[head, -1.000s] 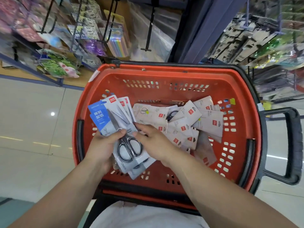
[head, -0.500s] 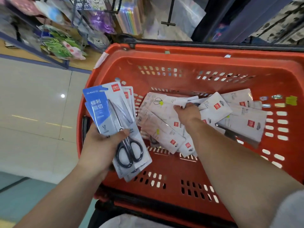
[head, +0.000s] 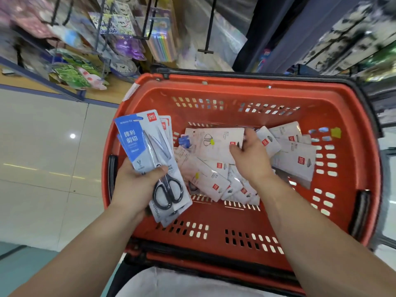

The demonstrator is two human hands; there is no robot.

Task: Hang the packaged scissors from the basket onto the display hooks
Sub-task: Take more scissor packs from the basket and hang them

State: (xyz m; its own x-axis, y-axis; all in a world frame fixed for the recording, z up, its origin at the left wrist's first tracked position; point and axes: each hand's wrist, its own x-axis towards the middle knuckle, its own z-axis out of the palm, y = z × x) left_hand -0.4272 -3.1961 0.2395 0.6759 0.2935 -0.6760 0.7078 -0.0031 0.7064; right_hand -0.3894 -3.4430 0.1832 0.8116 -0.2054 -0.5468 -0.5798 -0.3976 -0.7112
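A red shopping basket (head: 246,88) stands in front of me with several packaged scissors (head: 293,155) lying face down inside it. My left hand (head: 134,187) grips a fanned stack of scissor packs (head: 145,146) over the basket's left rim, the top one blue and white with black-handled scissors. My right hand (head: 249,156) reaches into the pile and its fingers take hold of a white pack (head: 214,141) lying face down.
Display hooks with hanging stationery packs (head: 120,24) fill the upper left, above a low wooden shelf base (head: 102,91). More hanging goods (head: 353,39) are at the upper right. Pale floor tiles (head: 42,146) lie to the left. A dark post (head: 278,33) rises behind the basket.
My right hand left the stack in my left hand and reached into the basket's pile, then took hold of a white pack. The left hand keeps its stack.
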